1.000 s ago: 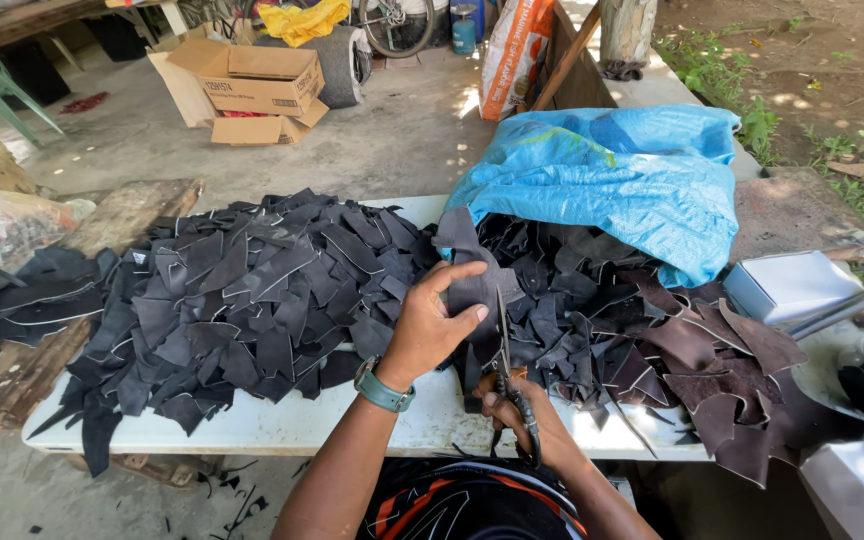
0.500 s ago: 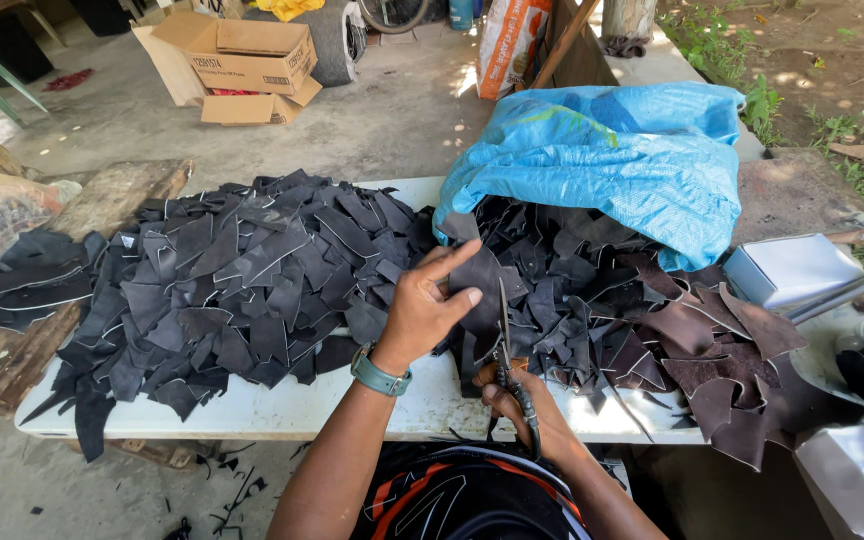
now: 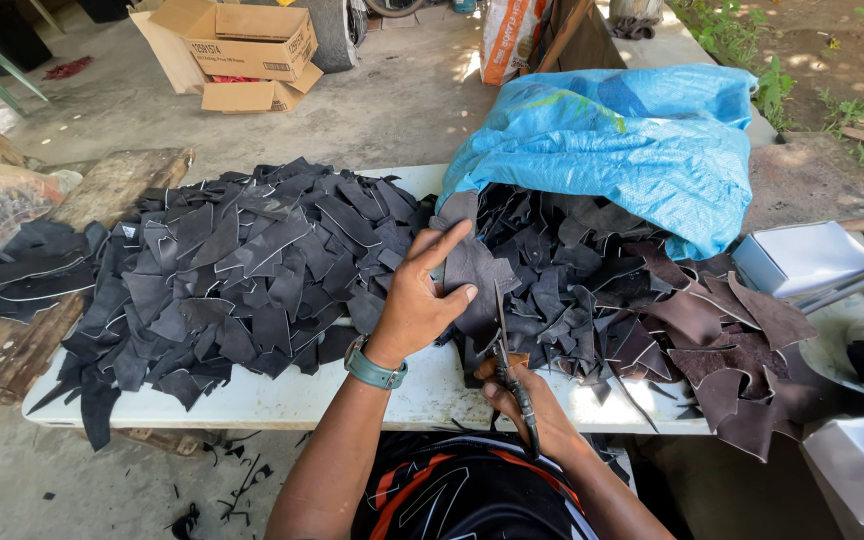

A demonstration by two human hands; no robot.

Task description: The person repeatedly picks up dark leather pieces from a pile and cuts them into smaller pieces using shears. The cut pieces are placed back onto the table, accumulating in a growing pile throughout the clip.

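My left hand, with a teal band on its wrist, holds up a dark leather piece over the white table. My right hand grips a pair of scissors whose blades point up into the lower edge of that piece. To the left lies a wide heap of black leather offcuts. To the right another heap of dark and brown scraps spills out of a blue woven sack.
A white box sits at the table's right end. Cardboard boxes stand on the concrete floor behind. A wooden slab with more black strips lies at the left. Small offcuts litter the floor under the table.
My left hand has lifted the leather piece slightly and spread its fingers on it. The scissors have risen towards the piece. The view has tilted down a little.
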